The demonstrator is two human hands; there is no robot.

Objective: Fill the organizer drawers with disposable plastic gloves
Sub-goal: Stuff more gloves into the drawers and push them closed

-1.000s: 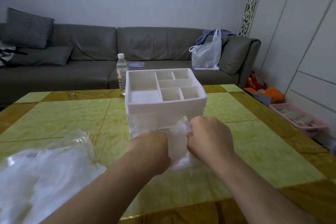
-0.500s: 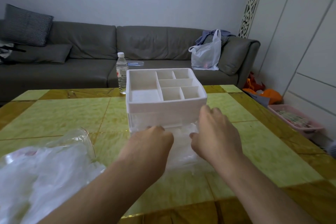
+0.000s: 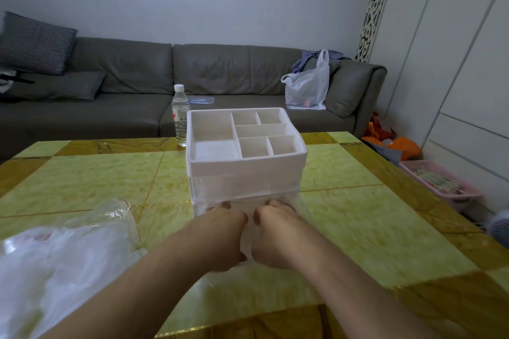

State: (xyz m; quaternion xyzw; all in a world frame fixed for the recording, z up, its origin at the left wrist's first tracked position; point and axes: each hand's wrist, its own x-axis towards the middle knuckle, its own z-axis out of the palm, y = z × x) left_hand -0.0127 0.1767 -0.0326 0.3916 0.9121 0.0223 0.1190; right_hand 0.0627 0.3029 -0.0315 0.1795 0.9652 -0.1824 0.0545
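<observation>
Left hand (image 3: 220,237): knuckles up, fingers curled down at the front of the organizer (image 3: 245,162); its grip seems to press on thin clear plastic, though what the fingers enclose is hidden under the hand.
Right hand (image 3: 275,234): just beside the left, almost touching it, fingers curled the same way; whether its grip truly pinches the plastic I cannot tell.
Why held so: both hands side by side, low at the front, probably tuck gloves (image 3: 246,242) into a pulled-out lower drawer (image 3: 292,201).
Organizer: white box near the middle of the table (image 3: 358,228); its open top compartments look bare.
Drawer: clear-walled, blurred; it appears to hold crumpled film.
Supply: a bag of gloves (image 3: 63,261) lies on the table at the person's left, well apart from the organizer.
Behind: a water bottle (image 3: 180,115) stands near the far table edge.
</observation>
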